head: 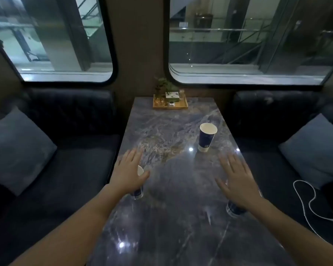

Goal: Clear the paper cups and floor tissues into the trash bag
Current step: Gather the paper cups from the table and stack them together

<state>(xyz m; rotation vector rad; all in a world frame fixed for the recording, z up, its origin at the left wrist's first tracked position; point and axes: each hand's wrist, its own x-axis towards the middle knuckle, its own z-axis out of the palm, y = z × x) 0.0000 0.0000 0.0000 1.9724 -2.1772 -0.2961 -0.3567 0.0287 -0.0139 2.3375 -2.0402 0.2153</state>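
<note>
Three dark blue paper cups with white insides stand on a glossy marble table point(173, 189). One cup point(207, 137) stands upright and in full view at the right middle. My left hand point(128, 169) hovers flat, fingers spread, over a second cup point(138, 191) near the left edge, hiding most of it. My right hand point(236, 177) is spread above a third cup point(235, 209) near the right edge; only its lower part shows. Neither hand grips anything. No trash bag or floor tissues are in view.
A wooden tray point(170, 104) with a small plant and small items sits at the table's far end under the windows. Dark sofas with grey-blue cushions point(17, 148) point(315, 150) flank the table. A white cable point(308, 200) lies on the right seat.
</note>
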